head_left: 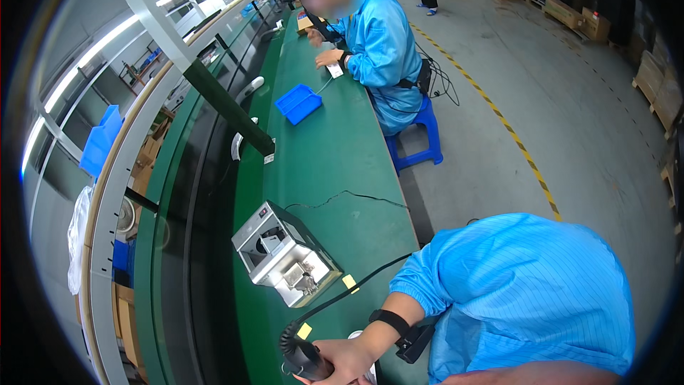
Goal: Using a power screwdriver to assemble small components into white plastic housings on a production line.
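Note:
My right hand comes in from the lower right in a blue sleeve, with a black strap on the wrist. Its fingers are wrapped round a black electric screwdriver, whose cord is coiled at the top and runs back along the bench. The tool's lower end is cut off by the picture's edge. Just beyond it stands a grey metal screw feeder, open at the top and lit inside. Two small yellow pieces lie on the bench by the feeder. My left hand is out of sight.
The green bench runs away from me, a dark channel and a post along its left. A thin black cable crosses it. Farther off are a blue tray and a co-worker on a blue stool, hands over the bench.

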Demonstrator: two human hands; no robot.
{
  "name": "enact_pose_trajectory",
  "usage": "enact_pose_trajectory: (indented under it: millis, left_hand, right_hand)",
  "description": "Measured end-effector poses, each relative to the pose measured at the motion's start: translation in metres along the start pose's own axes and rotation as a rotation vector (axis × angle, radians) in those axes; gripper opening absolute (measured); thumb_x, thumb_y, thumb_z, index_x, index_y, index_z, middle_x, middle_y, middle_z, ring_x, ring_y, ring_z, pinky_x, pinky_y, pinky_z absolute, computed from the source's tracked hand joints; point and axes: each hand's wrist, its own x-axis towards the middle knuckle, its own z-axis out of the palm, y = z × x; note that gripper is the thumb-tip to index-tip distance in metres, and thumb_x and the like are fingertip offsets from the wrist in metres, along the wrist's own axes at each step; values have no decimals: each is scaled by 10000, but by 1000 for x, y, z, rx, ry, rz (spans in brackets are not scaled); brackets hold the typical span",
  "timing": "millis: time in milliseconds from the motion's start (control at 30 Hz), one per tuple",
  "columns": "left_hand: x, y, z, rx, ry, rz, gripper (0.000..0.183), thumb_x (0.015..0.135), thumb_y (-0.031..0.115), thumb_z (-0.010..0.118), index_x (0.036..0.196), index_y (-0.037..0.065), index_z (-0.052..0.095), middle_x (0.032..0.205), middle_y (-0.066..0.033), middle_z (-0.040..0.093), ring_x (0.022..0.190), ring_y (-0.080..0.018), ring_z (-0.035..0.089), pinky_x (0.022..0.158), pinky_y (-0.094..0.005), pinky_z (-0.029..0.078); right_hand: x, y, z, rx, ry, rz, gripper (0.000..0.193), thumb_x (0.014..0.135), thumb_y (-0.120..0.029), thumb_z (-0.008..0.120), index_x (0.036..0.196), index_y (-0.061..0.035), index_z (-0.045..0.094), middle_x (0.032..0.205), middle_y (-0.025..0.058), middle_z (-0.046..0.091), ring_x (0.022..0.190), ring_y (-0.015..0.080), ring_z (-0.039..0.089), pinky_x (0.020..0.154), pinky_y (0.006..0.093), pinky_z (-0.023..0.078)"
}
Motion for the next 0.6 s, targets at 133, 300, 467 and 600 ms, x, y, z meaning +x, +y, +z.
enact_pose_trajectory:
  millis: [133,300,467,600]
  left_hand:
    - [-3,4,-8,68,-20,-9,87,866,81,705,917,10,704,890,-170,684,805,-342,659,726,-397,527]
    - [-3,7,-4,50,-3,-38,80,863,79,707,916,19,710,889,-172,691,810,-339,663,728,-392,530]
    - [2,13,1,18,-73,72,166,852,113,720,985,18,691,939,-199,677,868,-358,655,782,-405,524]
    - [-12,-11,10,-10,-43,77,378,801,170,773,1086,-28,623,1035,-235,645,955,-418,627,852,-453,507]
  right_hand:
    - [3,-15,9,4,-22,-82,199,906,-185,696,855,-70,540,644,-6,545,573,105,541,540,280,433]
    - [1,-23,8,14,-50,-134,196,889,-163,710,853,-70,542,666,-4,534,598,109,516,552,286,422]
    - [-5,-21,6,-33,-51,-165,207,868,-154,731,852,-69,543,691,-1,533,625,121,492,565,297,416]
    - [4,0,20,-45,22,-197,242,870,-165,700,795,-75,489,615,-50,454,544,50,432,496,257,368]
